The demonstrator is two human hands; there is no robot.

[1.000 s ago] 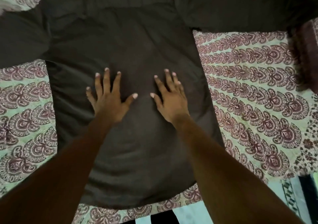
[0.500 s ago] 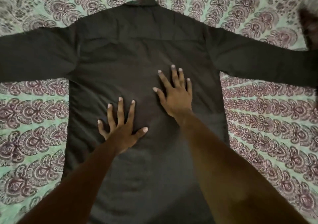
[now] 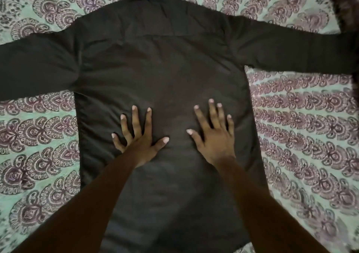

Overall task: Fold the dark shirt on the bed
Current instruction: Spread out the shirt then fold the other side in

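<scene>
The dark shirt (image 3: 159, 66) lies spread flat on the bed, back side up, collar at the far end and both long sleeves stretched out to the left and right. My left hand (image 3: 138, 136) rests palm down on the middle of the shirt's back, fingers spread. My right hand (image 3: 212, 134) lies flat beside it, a little to the right, fingers also apart. Neither hand holds any cloth. My forearms hide part of the shirt's lower half.
A green bedsheet (image 3: 303, 132) with purple paisley patterns covers the bed on all sides of the shirt. A dark fuzzy object (image 3: 343, 2) sits at the top right corner, by the end of the right sleeve.
My view has tilted up, so the collar and shoulders now show. My right hand slid back toward me and my left hand moved forward, so both now lie level on the shirt's back.
</scene>
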